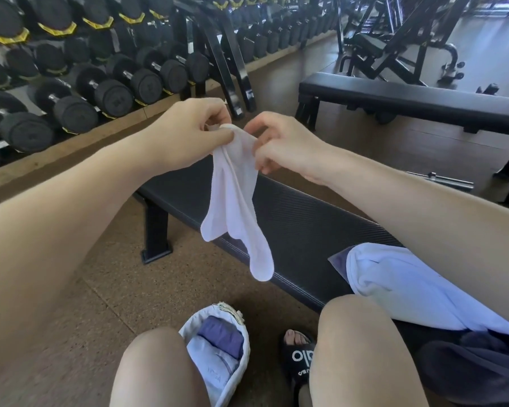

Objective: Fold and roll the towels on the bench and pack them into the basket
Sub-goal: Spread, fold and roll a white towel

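A small white towel (235,201) hangs bunched in the air above the black bench (300,227). My left hand (185,133) pinches its top edge from the left, and my right hand (279,145) pinches the same edge from the right, the two close together. More white towel (409,277) lies heaped on the bench at the right, beside a dark cloth (476,362). The white basket (241,362) stands on the floor between my knees, with a purple rolled towel (221,336) and a pale folded one (212,365) inside.
A rack of black dumbbells (100,83) runs along the left and back. A second black bench (409,98) stands behind at the right, with gym machines beyond. My foot in a black slide (299,353) rests on the brown floor beside the basket.
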`<action>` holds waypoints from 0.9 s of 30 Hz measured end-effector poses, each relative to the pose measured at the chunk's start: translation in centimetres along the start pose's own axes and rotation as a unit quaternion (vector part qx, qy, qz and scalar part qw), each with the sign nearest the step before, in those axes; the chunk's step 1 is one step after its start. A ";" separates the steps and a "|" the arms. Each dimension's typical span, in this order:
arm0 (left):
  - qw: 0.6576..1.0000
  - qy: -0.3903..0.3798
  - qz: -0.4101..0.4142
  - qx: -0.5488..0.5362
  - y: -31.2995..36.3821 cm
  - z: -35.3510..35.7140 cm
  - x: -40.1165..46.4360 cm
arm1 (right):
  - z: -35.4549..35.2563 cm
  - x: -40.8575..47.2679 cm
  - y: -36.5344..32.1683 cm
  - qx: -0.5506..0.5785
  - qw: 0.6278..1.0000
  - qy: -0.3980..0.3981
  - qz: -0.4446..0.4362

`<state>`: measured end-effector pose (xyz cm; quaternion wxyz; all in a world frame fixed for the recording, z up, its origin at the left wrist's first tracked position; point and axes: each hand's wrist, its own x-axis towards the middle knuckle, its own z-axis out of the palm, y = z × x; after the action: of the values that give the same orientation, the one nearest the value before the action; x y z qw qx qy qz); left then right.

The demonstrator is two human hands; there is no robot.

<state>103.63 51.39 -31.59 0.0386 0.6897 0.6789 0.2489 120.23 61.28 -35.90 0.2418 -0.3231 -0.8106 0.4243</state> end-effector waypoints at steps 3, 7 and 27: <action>0.999 -0.014 0.039 0.031 -0.3 -0.5 -0.4 | -0.5 0.2 1.5 -0.141 0.990 -0.020 -0.013; 0.995 -0.034 0.064 0.067 -0.7 -1.1 -0.5 | -1.4 0.4 2.8 -0.204 0.977 -0.067 -0.003; 0.996 0.064 -0.055 0.016 -3.0 0.7 -1.5 | -2.7 1.7 1.9 -0.101 0.977 0.167 -0.084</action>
<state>101.23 50.32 -33.79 -0.0025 0.6349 0.7206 0.2787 121.50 64.77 -35.86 0.3741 -0.3429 -0.8220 0.2583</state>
